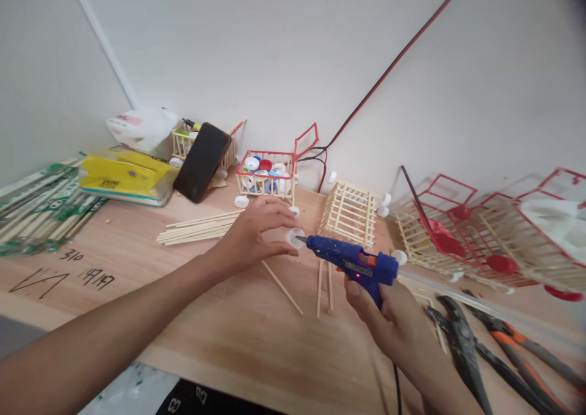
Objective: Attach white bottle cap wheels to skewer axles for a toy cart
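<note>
Between the thumb and fingers of my left hand is a white bottle cap, its hollow side facing the glue gun. My right hand grips a blue hot glue gun with a small red light lit on its body. The nozzle points left and reaches the cap; whether it touches cannot be told. Just behind lies a cart frame made of sticks with white caps as wheels. A loose stick rests on the table below the cap.
A red-rimmed stick cart holds bottle caps. A phone leans on another cart. Bundled sticks, a yellow packet and wrapped chopsticks lie left. At right are more carts and pliers.
</note>
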### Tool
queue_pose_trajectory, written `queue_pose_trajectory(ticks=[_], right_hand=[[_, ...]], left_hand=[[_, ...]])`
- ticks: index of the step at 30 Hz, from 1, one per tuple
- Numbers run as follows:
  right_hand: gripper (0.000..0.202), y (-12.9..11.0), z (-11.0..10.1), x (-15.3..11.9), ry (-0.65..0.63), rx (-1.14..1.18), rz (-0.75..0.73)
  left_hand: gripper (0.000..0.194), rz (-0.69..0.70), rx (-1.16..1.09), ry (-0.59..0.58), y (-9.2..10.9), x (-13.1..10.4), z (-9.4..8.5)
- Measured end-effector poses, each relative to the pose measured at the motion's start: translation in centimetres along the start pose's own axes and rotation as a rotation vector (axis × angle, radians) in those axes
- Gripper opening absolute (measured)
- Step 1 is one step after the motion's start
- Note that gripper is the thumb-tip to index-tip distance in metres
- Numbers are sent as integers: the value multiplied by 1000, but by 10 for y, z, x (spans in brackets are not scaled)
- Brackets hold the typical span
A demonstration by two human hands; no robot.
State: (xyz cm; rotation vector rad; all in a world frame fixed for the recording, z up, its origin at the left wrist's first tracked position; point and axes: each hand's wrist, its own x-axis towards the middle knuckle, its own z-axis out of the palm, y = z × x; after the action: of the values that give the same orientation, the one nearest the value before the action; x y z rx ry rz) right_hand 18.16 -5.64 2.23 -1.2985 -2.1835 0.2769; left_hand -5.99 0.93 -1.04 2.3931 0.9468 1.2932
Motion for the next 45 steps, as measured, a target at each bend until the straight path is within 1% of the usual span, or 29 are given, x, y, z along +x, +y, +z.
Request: queue_pose_trajectory(ticks=[10,20,28,34,37,41,45], right_hand=[[32,-5,-1,0,-22,19,21],[32,-4,0,-3,3,10,32],[37,-1,1,-1,-1,4,43],[30,4,3,-4,24,5,29],[31,2,2,-4,24,2,23],[31,-2,0,-2,-16,7,16],[29,-4,0,-1,-6,22,14]], left_hand=[[30,-18,-2,7,3,1,-1],[30,-16,-12,-4,5,1,-1],[30,-12,-17,-3,4,1,-1],[31,-16,-21,6,4,1,-2],[31,-20,-21,7,4,1,-2],[30,-20,-20,16,4,2,-2],[30,-11,-15,14,5,2,-2]])
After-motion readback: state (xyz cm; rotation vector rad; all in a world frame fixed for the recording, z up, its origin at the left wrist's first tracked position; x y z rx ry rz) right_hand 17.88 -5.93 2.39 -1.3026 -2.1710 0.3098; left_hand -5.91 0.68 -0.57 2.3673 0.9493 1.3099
